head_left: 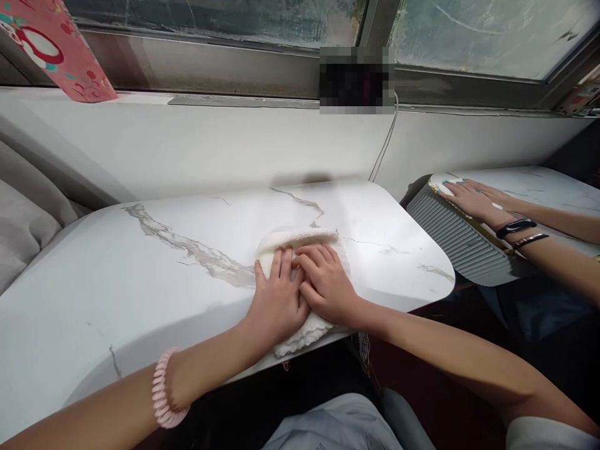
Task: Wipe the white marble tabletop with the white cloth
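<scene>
A white fluffy cloth lies on the marble-patterned white table, one end at the table's front edge. Pressed on top of it is my left hand, its fingers stretched out and spread. My right hand rests on the cloth close beside it, touching the left one, with the fingers apart and slightly bent. Neither palm can be seen, and the hands cover the middle of the cloth. A pink coil band circles my left wrist.
At the right, another person's hands lie on a white cloth on a second marble-patterned table with a ribbed grey side. A pink patterned box and a blurred-out dark object stand on the window ledge. Grey fabric hangs at left.
</scene>
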`<state>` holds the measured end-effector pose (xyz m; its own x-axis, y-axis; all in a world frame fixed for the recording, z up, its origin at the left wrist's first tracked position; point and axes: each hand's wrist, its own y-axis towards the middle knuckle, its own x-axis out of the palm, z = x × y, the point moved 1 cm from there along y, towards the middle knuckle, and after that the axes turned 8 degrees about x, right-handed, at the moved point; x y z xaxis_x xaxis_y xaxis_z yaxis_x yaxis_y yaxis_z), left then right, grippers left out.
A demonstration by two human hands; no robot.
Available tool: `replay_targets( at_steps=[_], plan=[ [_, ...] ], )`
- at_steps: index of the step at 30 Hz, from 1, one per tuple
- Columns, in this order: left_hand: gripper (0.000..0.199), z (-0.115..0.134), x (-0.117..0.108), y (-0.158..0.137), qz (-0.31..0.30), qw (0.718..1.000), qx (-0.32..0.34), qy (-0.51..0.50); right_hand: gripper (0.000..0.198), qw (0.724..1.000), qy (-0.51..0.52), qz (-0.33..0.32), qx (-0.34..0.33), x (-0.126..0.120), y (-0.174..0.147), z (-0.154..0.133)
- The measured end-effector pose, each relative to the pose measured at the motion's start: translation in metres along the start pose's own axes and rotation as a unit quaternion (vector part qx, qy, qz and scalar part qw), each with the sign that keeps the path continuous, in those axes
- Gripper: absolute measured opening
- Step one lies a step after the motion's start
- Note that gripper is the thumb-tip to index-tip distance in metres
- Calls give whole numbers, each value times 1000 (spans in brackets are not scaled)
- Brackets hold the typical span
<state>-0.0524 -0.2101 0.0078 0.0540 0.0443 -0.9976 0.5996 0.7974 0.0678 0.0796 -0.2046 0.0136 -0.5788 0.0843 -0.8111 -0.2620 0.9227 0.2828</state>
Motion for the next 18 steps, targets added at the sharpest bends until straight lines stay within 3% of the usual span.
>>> replay_targets(
  at_steps=[9, 18],
  plan=[
    [57, -10, -2, 11, -12, 1000, -21, 1, 30, 999, -2, -12, -30, 3, 20, 6],
    [58, -70, -2, 65, -5, 996, -82, -23, 25, 998, -15, -14, -54, 28, 109, 30]
  ],
)
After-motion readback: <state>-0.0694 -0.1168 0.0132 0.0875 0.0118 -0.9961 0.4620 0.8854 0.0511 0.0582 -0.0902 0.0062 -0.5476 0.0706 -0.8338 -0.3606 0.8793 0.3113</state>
